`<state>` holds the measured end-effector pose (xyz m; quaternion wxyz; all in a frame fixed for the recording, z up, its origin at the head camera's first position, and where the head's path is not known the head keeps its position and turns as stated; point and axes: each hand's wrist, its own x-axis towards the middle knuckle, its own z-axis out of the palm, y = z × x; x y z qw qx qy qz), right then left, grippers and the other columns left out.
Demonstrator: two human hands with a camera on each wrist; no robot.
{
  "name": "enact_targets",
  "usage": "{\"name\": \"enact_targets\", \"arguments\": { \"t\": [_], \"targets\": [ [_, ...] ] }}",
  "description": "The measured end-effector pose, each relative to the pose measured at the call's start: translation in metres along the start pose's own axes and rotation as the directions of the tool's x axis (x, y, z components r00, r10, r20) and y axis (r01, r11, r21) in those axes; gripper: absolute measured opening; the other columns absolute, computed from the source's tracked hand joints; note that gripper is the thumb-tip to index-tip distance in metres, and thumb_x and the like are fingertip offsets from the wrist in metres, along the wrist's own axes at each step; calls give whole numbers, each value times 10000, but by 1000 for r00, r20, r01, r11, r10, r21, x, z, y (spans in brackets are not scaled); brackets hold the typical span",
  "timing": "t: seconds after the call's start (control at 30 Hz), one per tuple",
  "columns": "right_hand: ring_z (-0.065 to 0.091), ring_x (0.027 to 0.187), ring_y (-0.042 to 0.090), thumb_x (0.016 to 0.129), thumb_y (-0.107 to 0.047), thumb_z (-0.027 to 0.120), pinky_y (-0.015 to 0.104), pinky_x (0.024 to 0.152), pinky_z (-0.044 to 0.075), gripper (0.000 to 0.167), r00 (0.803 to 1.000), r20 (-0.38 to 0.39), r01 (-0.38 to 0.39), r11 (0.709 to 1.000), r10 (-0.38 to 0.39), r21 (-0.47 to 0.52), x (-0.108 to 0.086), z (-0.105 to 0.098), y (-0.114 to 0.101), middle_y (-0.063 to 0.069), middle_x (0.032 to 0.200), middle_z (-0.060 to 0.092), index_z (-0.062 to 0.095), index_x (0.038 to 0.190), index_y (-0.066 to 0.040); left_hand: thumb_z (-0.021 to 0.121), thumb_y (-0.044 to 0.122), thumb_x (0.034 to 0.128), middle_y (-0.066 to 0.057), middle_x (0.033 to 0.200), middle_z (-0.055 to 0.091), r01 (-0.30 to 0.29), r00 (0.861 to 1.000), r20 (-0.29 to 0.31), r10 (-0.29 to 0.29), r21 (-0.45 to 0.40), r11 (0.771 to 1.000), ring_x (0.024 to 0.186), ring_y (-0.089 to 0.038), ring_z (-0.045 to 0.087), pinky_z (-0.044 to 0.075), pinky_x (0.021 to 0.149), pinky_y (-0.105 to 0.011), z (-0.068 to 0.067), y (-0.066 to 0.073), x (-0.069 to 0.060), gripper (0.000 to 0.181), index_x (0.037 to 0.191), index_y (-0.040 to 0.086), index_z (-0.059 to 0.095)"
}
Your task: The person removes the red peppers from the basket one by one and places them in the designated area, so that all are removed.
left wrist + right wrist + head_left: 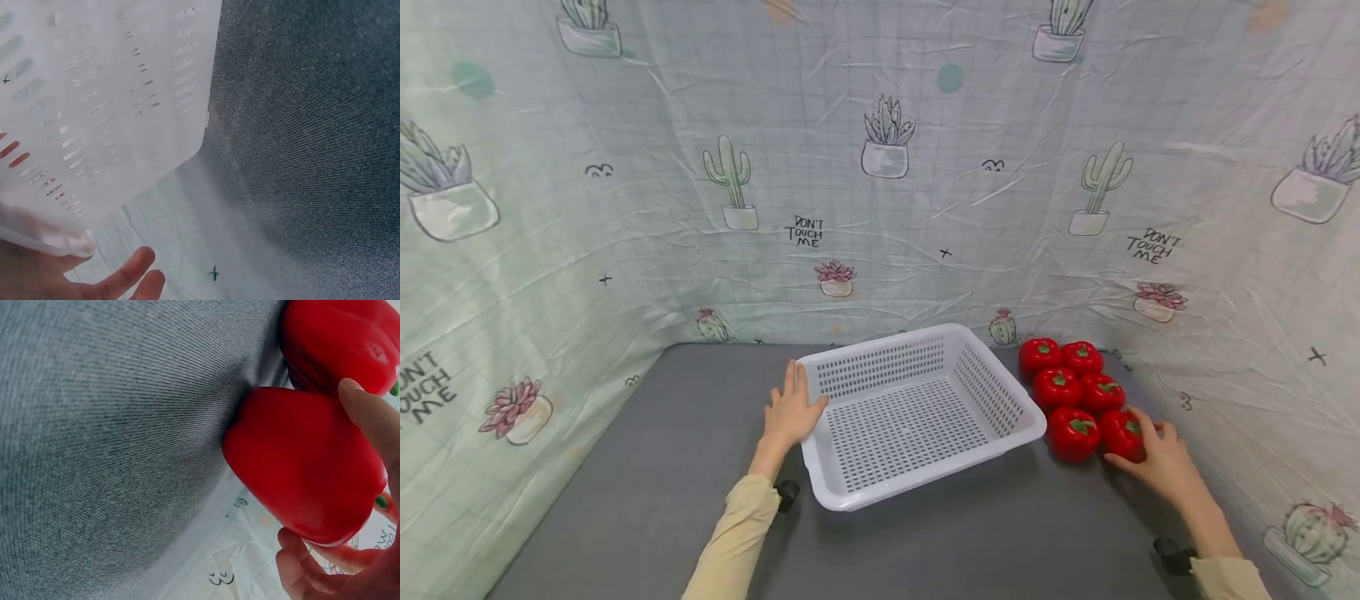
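Observation:
A white perforated plastic basket [910, 417] sits on the grey tabletop, with nothing inside it. At its left rim my left hand [791, 410] rests with fingers extended and the thumb over the edge. The left wrist view shows the basket's slotted outer wall [112, 94] and two fingertips past it. On the right, my right hand [1167, 463] holds the nearest right red bell pepper [1123, 435], thumb on one side and fingers on the other. In the right wrist view this bell pepper [303, 459] still touches the table.
Several more red bell peppers [1073, 434] stand in a cluster between the basket and the right-hand wall. A cloth printed with cacti [887, 250] hangs behind the grey table [647, 467] and along both sides.

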<state>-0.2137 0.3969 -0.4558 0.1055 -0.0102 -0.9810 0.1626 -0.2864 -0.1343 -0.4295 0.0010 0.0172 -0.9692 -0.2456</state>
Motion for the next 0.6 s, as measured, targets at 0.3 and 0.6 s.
{"name": "enact_targets", "arguments": {
  "t": [0.3,0.6],
  "targets": [
    [405,911,575,669,-502,700,642,634,359,1015,1000,-9,0,1000,0,-31,-5,0,-1,395,1108,355,154,1396,-51,446,436,879,-130,1511,-43,-24,1000,-21,23,-30,999,1255,-530,195,223,930,-665,-2,-5,1,807,1433,17,37],
    [339,1004,552,721,-530,640,675,706,283,949,995,-92,42,997,-49,-72,-14,-15,-24,340,1205,339,161,1426,-113,356,404,930,-140,1501,-119,-120,989,58,137,-227,967,1340,-453,-9,43,1023,-639,-14,-16,6,727,1435,38,-18]
  ]
}}
